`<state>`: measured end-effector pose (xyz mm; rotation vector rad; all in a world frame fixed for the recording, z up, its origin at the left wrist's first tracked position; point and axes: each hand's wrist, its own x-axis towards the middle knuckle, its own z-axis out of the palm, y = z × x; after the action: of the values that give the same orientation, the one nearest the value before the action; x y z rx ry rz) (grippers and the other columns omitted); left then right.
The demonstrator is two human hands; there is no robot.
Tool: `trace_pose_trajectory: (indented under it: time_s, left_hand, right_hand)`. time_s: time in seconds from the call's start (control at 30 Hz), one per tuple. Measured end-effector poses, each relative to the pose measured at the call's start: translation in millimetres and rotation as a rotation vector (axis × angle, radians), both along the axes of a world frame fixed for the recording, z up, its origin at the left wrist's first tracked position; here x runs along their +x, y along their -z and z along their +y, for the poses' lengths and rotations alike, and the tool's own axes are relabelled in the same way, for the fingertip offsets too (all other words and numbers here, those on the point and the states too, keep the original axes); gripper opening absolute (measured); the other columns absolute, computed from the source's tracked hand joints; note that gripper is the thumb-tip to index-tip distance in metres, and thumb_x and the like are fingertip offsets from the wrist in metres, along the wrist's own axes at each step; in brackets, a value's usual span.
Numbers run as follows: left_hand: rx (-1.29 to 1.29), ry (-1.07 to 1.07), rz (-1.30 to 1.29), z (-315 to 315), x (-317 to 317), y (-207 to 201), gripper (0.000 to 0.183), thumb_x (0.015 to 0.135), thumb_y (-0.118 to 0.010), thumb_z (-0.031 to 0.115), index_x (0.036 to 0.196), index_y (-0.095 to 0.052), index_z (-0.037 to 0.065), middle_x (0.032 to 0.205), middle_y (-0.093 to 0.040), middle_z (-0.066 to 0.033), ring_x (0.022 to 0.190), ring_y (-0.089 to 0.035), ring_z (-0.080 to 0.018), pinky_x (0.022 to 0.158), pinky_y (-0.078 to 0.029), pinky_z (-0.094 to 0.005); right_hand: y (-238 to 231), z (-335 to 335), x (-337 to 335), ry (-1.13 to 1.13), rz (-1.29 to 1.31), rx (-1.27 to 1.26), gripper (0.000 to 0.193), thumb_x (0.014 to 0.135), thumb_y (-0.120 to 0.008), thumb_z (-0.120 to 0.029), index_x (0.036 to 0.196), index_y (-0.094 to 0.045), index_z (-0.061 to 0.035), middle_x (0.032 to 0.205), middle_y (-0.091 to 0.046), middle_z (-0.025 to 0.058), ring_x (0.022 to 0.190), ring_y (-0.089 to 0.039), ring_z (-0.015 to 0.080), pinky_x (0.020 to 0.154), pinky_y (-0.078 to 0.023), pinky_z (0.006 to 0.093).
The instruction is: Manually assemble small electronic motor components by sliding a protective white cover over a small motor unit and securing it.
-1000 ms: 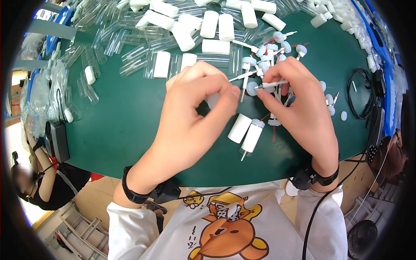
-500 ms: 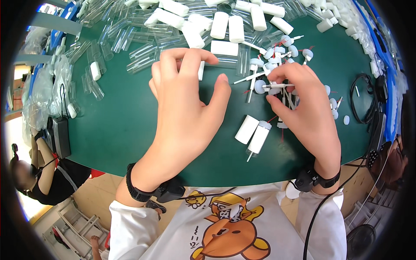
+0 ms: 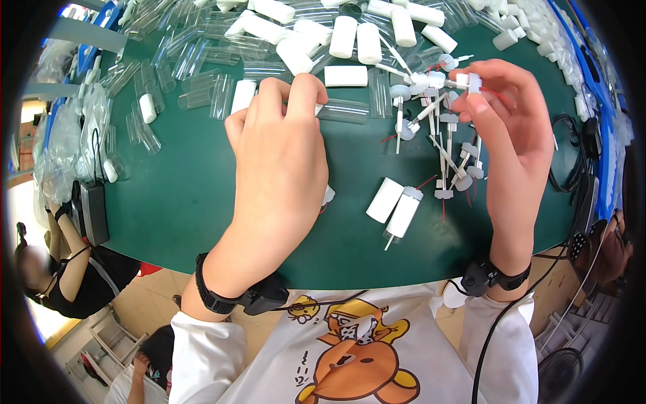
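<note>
My right hand (image 3: 515, 128) is closed, pinching a white stem with a grey disc cap (image 3: 475, 83) and red wire between thumb and fingers. It is raised over the right side of a loose group of similar capped stems (image 3: 444, 145). My left hand (image 3: 279, 155) is at the middle, back upward, its fingers curled down; what they grip is hidden. Beside its fingertips lies a clear tube (image 3: 344, 111), and a white cylinder (image 3: 243, 96) touches or nears its knuckles. A small pale piece (image 3: 328, 195) with a red wire shows partly beside the left hand.
Two white cylinders, one a plain cylinder (image 3: 385, 200) and one a capped cylinder in a clear sleeve (image 3: 404, 212), lie nearer me. Piled tubes and white cylinders (image 3: 342, 37) fill the green table's (image 3: 168, 202) far side. A black cable (image 3: 562, 178) runs at right.
My right hand has risen and moved right with a capped stem pinched in it. My left hand's spread fingers have curled closed. Some tubes and a white cylinder near it have shifted.
</note>
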<state>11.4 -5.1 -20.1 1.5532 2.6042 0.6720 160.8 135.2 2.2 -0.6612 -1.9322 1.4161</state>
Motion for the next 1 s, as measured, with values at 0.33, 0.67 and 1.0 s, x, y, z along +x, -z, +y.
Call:
trace_pose_trajectory:
  time_s: [0.33,0.67,1.0]
  left_hand:
    - [0.664,0.131,-0.652,5.1,2.9,-4.1,0.035,0.087,-0.056,0.0,0.121,-0.047,-0.003,0.113,-0.054,-0.0084,0.1,-0.052,-0.0132,0.081,-0.045,-0.0256]
    - [0.561,0.203,-1.685,5.2,8.8,-20.8,0.039,0.091,-0.048,0.008,0.127,-0.037,0.0,0.12,-0.052,-0.0189,0.104,-0.057,-0.0257,0.084,-0.05,-0.0366]
    - [0.446,0.16,-1.736,2.6,9.5,-19.9,0.033,0.088,-0.056,0.01,0.117,-0.043,0.002,0.108,-0.058,-0.0182,0.093,-0.062,-0.0245,0.08,-0.052,-0.0356]
  right_hand:
    - [-3.6,-1.7,-2.2,-0.162,0.037,-0.367,0.036,0.092,-0.048,-0.014,0.122,-0.048,0.0055,0.105,-0.058,0.0091,0.085,-0.052,0.0079,0.075,-0.04,0.0224]
    - [-2.6,0.3,-2.0,-0.372,0.109,-0.391,0.045,0.098,-0.036,-0.024,0.129,-0.039,0.0072,0.088,-0.055,0.005,0.066,-0.042,0.0064,0.06,-0.034,0.0217]
    - [-3.1,-4.3,-2.4,-0.444,0.074,-0.535,0.047,0.097,-0.037,-0.031,0.126,-0.043,0.0054,0.075,-0.05,0.0033,0.056,-0.039,0.0074,0.059,-0.036,0.0235]
